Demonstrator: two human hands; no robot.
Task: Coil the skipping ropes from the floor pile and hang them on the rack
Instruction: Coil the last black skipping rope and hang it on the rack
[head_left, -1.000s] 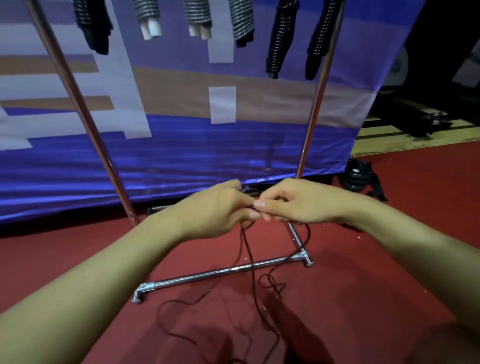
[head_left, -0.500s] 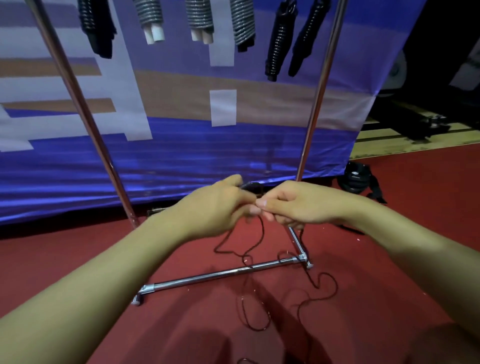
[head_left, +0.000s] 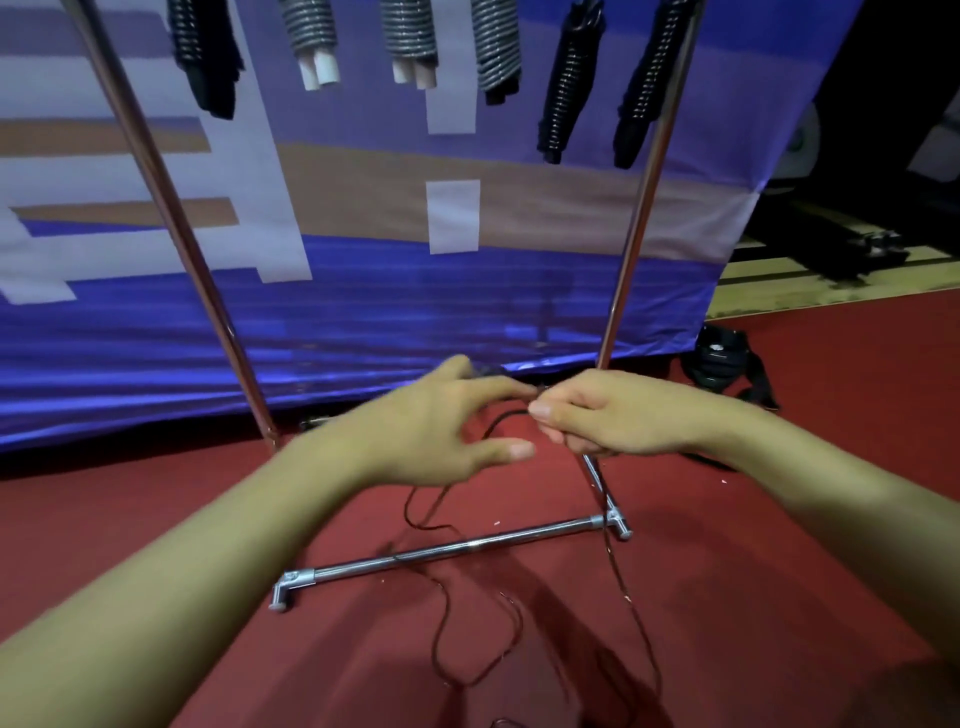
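Note:
A thin dark skipping rope (head_left: 441, 623) trails in loose loops over the red floor and rises to both hands. My right hand (head_left: 613, 415) pinches the cord at its fingertips, the other fingers curled. My left hand (head_left: 431, 431) is just left of it, thumb and forefinger spread wide with the cord passing between them. A dark handle end (head_left: 487, 370) peeks out behind its far fingers, which seem to hold it. The chrome rack (head_left: 467, 545) stands right in front. Several coiled ropes (head_left: 566, 88) hang from its top, which is out of frame.
The rack's two slanted uprights (head_left: 631, 234) frame the hands. A blue and white banner (head_left: 363, 322) hangs behind the rack. A black strapped object (head_left: 719, 358) lies on the red floor at the right, with wooden boards (head_left: 831, 280) beyond.
My left hand's thumb and forefinger have spread apart from the earlier fingertip pinch. The hands have drawn slightly apart, and the rope loops on the floor have shifted.

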